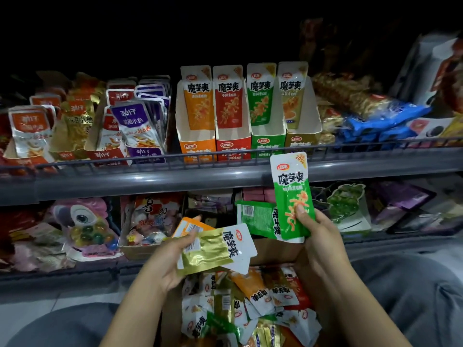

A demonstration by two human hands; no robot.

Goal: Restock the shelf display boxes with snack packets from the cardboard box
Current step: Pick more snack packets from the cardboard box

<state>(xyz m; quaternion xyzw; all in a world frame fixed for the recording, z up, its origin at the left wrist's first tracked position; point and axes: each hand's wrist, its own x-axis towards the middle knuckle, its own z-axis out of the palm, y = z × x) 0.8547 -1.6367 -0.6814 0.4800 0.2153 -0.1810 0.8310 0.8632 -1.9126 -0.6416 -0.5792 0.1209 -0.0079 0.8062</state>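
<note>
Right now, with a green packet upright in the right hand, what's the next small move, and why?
Probably lift the green packet in the right hand up over the shelf rail into the green display box. Its colour matches that box, which holds only one visible packet. The left hand holds gold and orange packets for later.

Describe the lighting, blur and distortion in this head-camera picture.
Head view: dim overall, the top of the frame falls to near black; light glints off the grey shelf rail, which bows from wide-angle distortion; the edges are soft and smeared, far right especially; the green packet in the right hand and the gold packet in the left hand are sharp enough to read.
</note>
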